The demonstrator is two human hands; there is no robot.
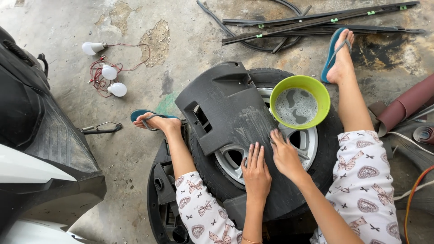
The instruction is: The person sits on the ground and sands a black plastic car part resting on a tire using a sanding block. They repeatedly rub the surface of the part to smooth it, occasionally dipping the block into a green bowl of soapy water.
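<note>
1. I am looking down at a concrete floor that is showing stains and chipped patches; I am sitting on it with my legs spread around the work.
2. At the left edge, a scooter body in black and white is filling the frame side.
3. A car wheel is lying flat between my legs, its silver rim facing up.
4. A black plastic panel is lying across the wheel, tilted toward the upper left, and its lower part is looking wet and scuffed grey.
5. A bundle of long black strips is lying on the floor beyond my right foot, well apart from the wheel.
6. A green bowl holding soapy water is sitting on the wheel, just beside the panel's right edge.
7. My left hand is lying flat on the panel, fingers straight and close together, holding nothing.
8. My right hand is pressing on the panel just beside the left one, fingers spread flat; I cannot tell whether anything is under it.
9. Three white light bulbs on red wires are lying at upper left.
</note>
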